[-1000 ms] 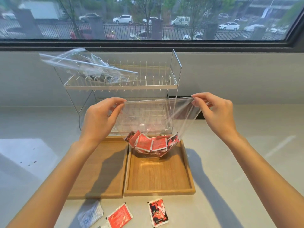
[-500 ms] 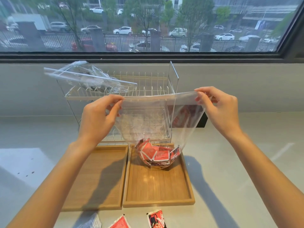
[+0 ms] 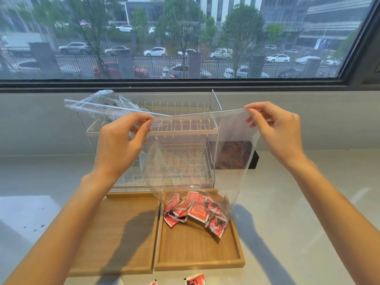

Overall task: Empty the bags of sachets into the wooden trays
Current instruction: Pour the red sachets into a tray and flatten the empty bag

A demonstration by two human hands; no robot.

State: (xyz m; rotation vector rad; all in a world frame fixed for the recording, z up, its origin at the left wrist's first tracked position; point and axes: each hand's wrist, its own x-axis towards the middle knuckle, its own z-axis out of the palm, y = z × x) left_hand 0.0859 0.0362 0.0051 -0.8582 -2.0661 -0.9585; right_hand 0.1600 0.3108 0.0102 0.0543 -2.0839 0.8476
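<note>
I hold a clear plastic bag [image 3: 230,161] stretched between my two hands, upside down above the right wooden tray [image 3: 197,258]. My left hand [image 3: 121,145] pinches its left corner, and my right hand [image 3: 277,130] pinches its right corner. Several red sachets [image 3: 195,211] lie in a heap at the far end of the right tray, with the bag's lower edge still around some of them. The left wooden tray [image 3: 121,233] sits beside it with nothing in it.
A white two-tier wire rack [image 3: 185,128] stands behind the trays, with another clear bag [image 3: 107,105] on its top tier. A dark box [image 3: 236,155] sits right of the rack. Loose sachets [image 3: 194,280] lie at the counter's near edge.
Both hands have lifted the bag higher, and the sachets have slid out of it onto the far end of the right tray.
</note>
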